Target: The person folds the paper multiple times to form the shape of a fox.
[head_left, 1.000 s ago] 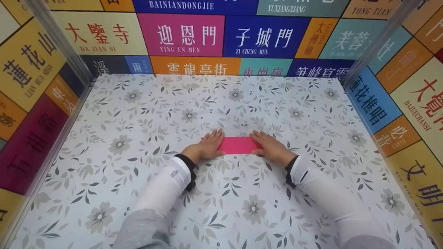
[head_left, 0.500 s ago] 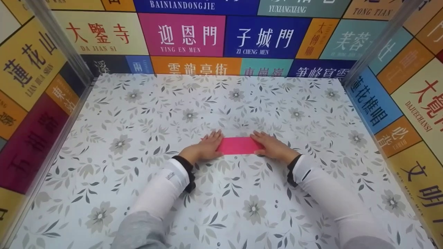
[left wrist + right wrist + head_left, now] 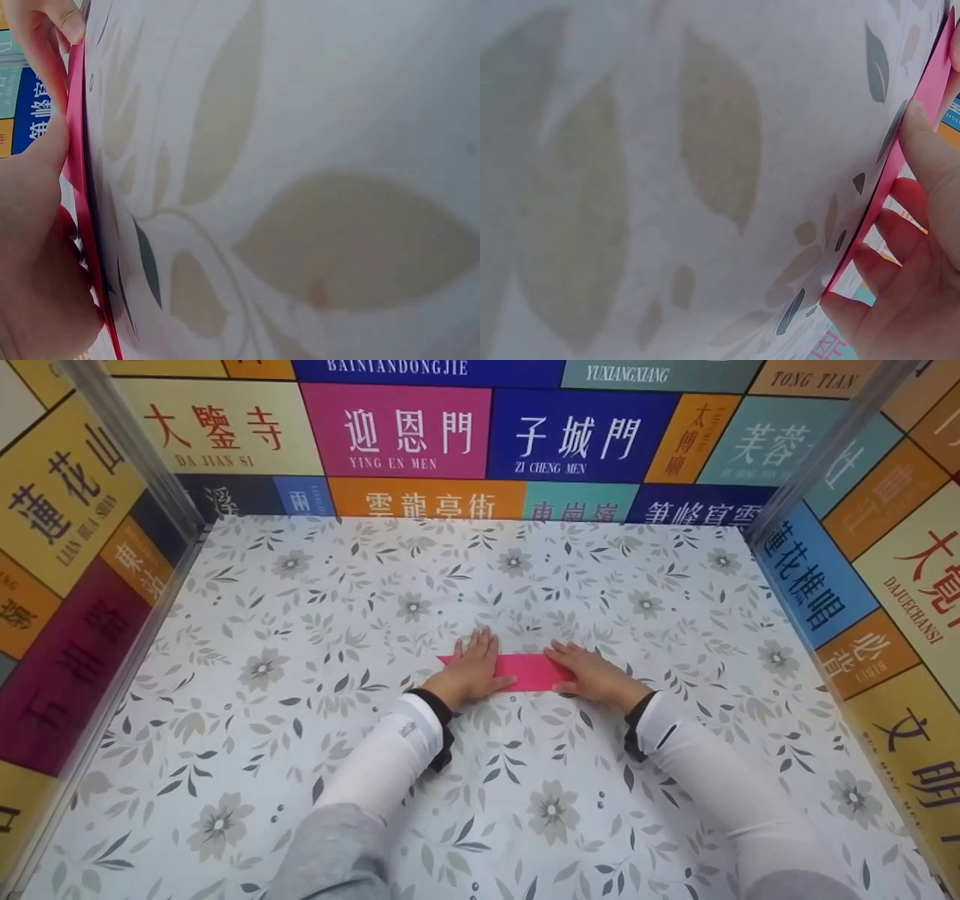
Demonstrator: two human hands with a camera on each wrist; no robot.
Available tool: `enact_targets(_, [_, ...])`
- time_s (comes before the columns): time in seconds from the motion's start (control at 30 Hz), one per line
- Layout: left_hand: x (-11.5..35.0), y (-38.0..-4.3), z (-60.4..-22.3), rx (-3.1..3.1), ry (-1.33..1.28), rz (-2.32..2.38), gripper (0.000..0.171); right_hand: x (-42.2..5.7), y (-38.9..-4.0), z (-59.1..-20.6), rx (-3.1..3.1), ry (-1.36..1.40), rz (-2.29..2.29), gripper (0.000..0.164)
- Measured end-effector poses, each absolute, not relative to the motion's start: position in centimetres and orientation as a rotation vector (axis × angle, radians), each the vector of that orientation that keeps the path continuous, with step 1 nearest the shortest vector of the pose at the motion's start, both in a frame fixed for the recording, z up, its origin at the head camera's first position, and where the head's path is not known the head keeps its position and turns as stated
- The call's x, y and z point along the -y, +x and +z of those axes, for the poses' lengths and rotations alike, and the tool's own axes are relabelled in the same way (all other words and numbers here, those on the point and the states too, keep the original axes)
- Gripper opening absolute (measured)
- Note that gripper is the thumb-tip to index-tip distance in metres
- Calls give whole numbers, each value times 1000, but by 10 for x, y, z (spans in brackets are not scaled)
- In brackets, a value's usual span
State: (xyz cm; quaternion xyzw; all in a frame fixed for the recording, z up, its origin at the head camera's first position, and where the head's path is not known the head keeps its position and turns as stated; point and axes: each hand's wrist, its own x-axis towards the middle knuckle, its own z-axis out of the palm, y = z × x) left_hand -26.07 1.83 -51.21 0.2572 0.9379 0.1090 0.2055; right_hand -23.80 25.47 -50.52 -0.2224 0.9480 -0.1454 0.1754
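A folded strip of pink paper (image 3: 531, 672) lies flat on the flower-patterned table, its pointed left tip showing past my left hand (image 3: 474, 666). That hand rests across the strip's left part with fingers straight and pointing away from me. On the right end lies my right hand (image 3: 591, 673), its fingers extended over the paper and its thumb along the near edge. From the left wrist, the pink paper (image 3: 78, 142) appears edge-on beneath the palm. In the right wrist view the paper (image 3: 889, 169) runs under the thumb and fingertips.
The table (image 3: 300, 780) has a white covering printed with grey leaves and flowers. Upright panels with coloured signs, such as the pink sign (image 3: 397, 431) at the back, enclose it on the left, right and far sides.
My left hand has shifted rightward along the strip, uncovering its pointed left tip. The right hand stays nearly in place on the right end.
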Motion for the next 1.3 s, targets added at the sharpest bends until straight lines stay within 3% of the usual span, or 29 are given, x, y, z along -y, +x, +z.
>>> enact_targets(0.7, [-31,-250,-517,-2683,781,136,71,-256,-236,-510,-2718,-636,-438,67])
enact_targets(1.3, [-23,-235,-518,-2644,988,31,64,-255,-238,-510,-2706,-621,-411,68])
